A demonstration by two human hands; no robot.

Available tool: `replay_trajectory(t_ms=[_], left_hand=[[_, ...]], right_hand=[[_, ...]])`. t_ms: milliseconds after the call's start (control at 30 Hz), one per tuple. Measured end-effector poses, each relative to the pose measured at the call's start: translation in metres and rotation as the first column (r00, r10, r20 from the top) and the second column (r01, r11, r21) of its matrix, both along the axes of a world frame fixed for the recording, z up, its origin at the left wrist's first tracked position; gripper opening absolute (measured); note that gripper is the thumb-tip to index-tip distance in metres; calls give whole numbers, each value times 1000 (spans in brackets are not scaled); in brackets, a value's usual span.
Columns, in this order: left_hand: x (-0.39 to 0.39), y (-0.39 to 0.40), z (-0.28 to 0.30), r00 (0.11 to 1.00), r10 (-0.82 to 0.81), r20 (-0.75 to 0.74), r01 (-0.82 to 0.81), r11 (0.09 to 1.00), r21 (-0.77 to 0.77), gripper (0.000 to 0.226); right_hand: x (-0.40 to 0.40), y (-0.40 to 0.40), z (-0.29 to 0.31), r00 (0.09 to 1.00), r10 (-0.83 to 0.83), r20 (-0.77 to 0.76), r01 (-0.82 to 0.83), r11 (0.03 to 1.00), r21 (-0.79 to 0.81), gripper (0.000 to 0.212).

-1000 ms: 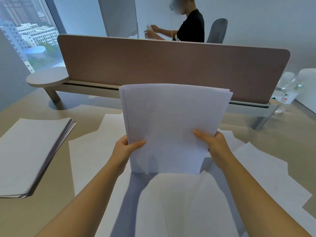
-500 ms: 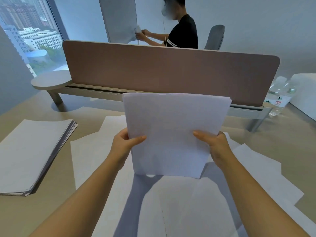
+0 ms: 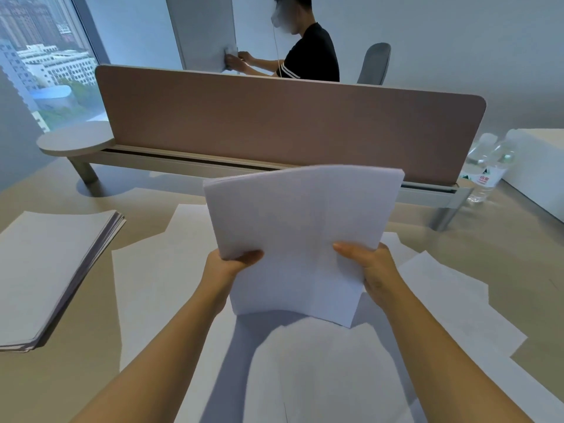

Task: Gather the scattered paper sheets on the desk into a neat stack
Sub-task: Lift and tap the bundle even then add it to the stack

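I hold a bundle of white paper sheets (image 3: 299, 236) upright over the middle of the desk, its lower edge just above the surface and its top bowed slightly. My left hand (image 3: 227, 268) grips its left edge, thumb in front. My right hand (image 3: 370, 267) grips its right edge the same way. Several loose white sheets (image 3: 158, 288) lie overlapping on the beige desk (image 3: 518, 254) beneath and around my arms. A neat paper stack (image 3: 45, 273) lies flat at the left.
A brown divider panel (image 3: 290, 126) stands along the desk's back, with a round shelf (image 3: 73, 140) at its left end. Two water bottles (image 3: 488, 169) and a white box (image 3: 540, 166) sit at the right. A person in a black shirt (image 3: 308, 56) sits behind the panel.
The bundle has tilted a little to the right and its top edge now bows. The view has dropped and shifted, so the divider sits higher in frame. Both hands keep their grip.
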State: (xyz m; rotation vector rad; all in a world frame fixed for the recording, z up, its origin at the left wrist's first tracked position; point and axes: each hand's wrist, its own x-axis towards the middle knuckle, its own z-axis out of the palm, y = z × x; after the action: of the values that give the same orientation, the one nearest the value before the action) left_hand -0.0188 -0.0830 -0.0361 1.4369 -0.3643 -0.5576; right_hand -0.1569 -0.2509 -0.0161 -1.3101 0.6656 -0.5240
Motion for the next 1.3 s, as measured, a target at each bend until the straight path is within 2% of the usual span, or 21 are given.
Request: replay_trajectory(t_ms=[167,267,400,533,600,667,833,933,1100,1300], left_hand=[[6,0,1,999,-47,-14,47,999,2,56],[-5,1,-19,999,1,-46,2,998,63,38],[-9,-2,-30,998,49,-44,-42,988,149,17],[0,4,-14,997,70,-34,-63,983,174,17],[11,18,-2,993,114,-24,-107,976,187,22],[29,37,9,987,161,-25,-152,967,205,27],[84,109,26,973,230,27,-230,943,241,31],[124,158,26,962,261,75,-272,913,305,26],[212,249,2,954,286,96,-296,827,477,15],[302,335,-28,938,301,172,-342,720,604,22]], right_hand=[[-3,-9,0,999,36,-14,-36,999,-7,32],[-7,0,-23,994,-1,-112,5,999,39,26],[-3,5,-30,984,-90,-154,96,995,37,24],[11,13,-12,985,-70,-156,70,998,-8,22],[26,24,1,986,-60,-153,53,997,-49,30],[45,40,12,987,-33,-156,18,995,-100,37],[110,99,27,985,37,-167,-62,987,-145,19],[159,140,18,977,49,-208,-75,990,-118,15],[248,221,-13,951,65,-303,-80,996,-38,23],[327,298,-41,884,159,-440,-193,981,-34,36]])
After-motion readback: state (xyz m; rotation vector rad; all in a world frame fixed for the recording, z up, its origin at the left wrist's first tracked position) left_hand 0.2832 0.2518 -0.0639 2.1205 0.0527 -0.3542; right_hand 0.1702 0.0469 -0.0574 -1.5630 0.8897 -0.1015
